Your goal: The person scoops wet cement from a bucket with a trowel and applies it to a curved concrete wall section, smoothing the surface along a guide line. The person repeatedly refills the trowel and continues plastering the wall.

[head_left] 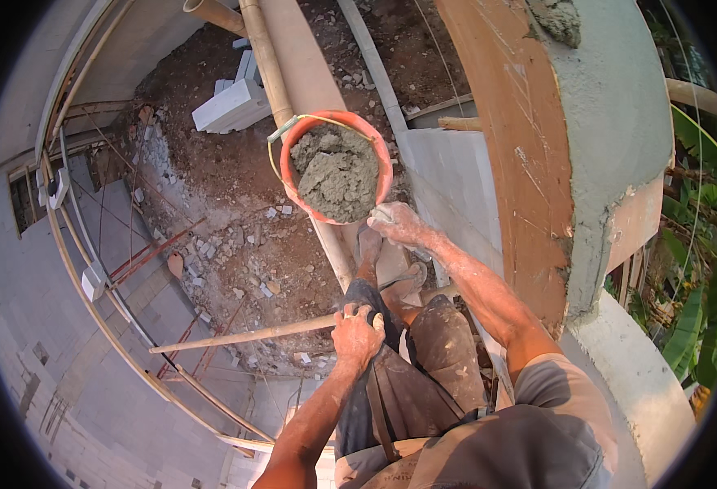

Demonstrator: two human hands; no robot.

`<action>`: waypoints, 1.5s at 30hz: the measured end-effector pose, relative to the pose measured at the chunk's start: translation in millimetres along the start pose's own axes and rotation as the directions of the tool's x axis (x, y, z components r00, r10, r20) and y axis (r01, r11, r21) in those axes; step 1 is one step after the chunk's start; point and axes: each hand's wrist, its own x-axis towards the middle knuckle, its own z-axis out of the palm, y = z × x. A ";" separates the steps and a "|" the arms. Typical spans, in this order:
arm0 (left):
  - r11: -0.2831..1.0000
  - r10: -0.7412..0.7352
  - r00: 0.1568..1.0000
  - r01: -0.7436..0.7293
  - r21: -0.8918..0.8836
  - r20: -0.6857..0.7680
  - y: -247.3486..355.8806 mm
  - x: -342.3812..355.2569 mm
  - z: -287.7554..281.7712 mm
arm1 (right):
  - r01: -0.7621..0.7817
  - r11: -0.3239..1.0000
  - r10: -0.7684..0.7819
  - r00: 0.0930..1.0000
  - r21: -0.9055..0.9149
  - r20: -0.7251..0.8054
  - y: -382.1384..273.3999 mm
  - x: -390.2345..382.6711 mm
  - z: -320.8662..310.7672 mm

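An orange bucket [336, 173] full of grey wet mortar, with a pale-gripped wire handle, is at the centre over a plank [297, 61] and a bamboo pole [273, 65]. My right hand [397, 226] is closed at the bucket's lower right rim. My left hand [357, 337] has curled fingers over my trousered leg, near a horizontal bamboo pole [236, 337]; what it grips, if anything, I cannot make out. My legs and sandalled feet are on the planking below the bucket.
To the right stands a partly plastered wall [599, 147] with brown boarding [521, 163], plants [688, 326] beyond. Far below lie dirt, rubble and white blocks [230, 106]. A block wall [65, 326] with bamboo and rods curves along the left.
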 end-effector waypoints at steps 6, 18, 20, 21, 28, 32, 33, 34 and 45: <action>0.998 0.033 0.998 -0.031 0.049 -0.043 29.0 -10.3 -9.8 | 0.048 0.940 0.026 0.977 0.338 -0.212 -99.7 -197.2 -39.7; 0.975 0.153 0.988 -0.146 0.165 -0.030 41.0 -16.1 -6.9 | -0.375 0.792 -0.514 0.017 -0.482 -0.858 -87.0 -209.7 -198.4; 0.980 0.137 0.989 -0.128 0.155 -0.051 34.6 -12.5 -3.9 | -0.365 0.834 -0.435 0.029 -0.414 -0.900 -82.9 -211.5 -189.6; 0.985 0.124 0.991 -0.117 0.123 -0.053 34.3 -9.4 -3.0 | -0.284 0.790 -0.581 -0.061 -0.544 -0.812 -62.8 -215.9 -186.2; 0.997 0.065 0.998 -0.065 0.030 -0.003 6.2 -17.3 12.2 | -0.134 0.782 -0.453 0.550 -0.609 -0.702 -79.7 -189.9 -62.6; 0.999 0.051 0.998 -0.051 -0.008 -0.043 -5.3 -19.8 28.1 | -0.260 0.524 -0.102 0.926 -0.811 -0.364 -67.7 -65.6 -30.8; 0.999 0.051 0.998 -0.052 -0.010 -0.046 -8.8 -21.4 32.2 | -0.235 0.434 -0.071 0.953 -0.870 -0.293 -65.3 -27.9 -28.3; 0.998 0.038 0.999 -0.039 -0.041 -0.034 -12.7 -22.8 36.6 | -0.196 0.341 -0.036 0.975 -0.920 -0.221 -64.6 10.3 -24.6; 0.959 -0.085 0.995 0.094 -0.267 0.047 -25.8 -16.6 33.7 | 0.165 -0.291 -0.026 0.983 -0.943 0.180 43.8 133.0 57.5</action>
